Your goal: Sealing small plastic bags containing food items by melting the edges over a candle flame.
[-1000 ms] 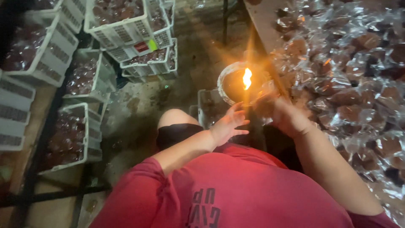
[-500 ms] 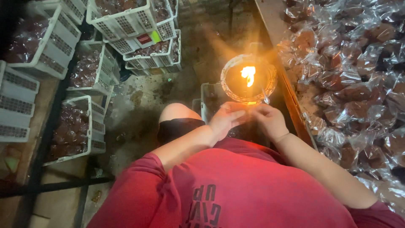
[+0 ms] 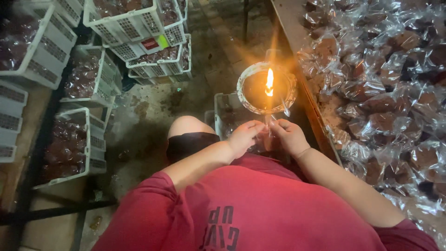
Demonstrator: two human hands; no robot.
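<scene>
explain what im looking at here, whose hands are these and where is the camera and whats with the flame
The camera sits on a person's head and looks down, so you see their own red shirt, bare knee and two hands from above. No machine is involved.

The left hand and the right hand meet just below a small flame. Between the fingers they pinch something thin and clear, seemingly a bit of plastic wrap; it is too small to tell more. The flame burns over a round dish with a dark inside.

To the right, a table is heaped with brown pieces in clear plastic bags. To the left, on the floor, white plastic crates hold more of the same bagged pieces.
</scene>
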